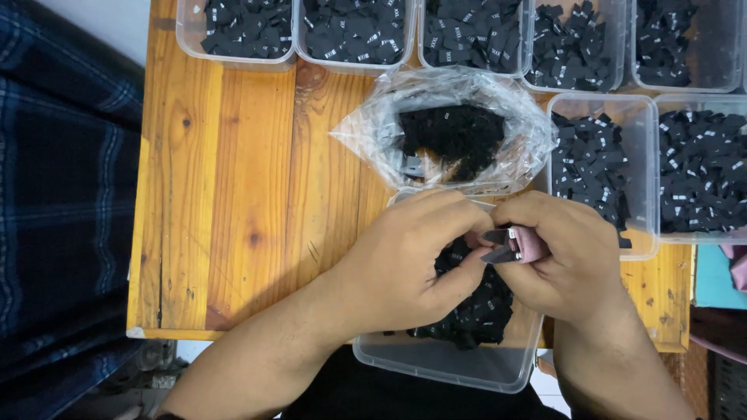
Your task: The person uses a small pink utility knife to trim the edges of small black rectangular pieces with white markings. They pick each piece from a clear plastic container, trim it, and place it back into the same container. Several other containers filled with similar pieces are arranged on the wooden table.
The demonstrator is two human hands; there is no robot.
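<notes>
My right hand (572,257) grips small pink-handled thread snips (515,244), their dark blades pointing left. My left hand (416,257) is closed just left of the blades, its fingertips pinching something small that I cannot make out. Both hands hover over a clear plastic tub (443,362) at the table's near edge, which holds a heap of small black fabric labels (478,311). Just beyond the hands lies an open clear plastic bag (513,117) with more black labels (451,132) inside.
Several clear tubs of black labels line the far edge (233,48) and the right side (640,179) of the wooden table (233,194). Dark plaid cloth (62,194) lies to the left of the table. A teal and pink item (720,272) sits at the right edge.
</notes>
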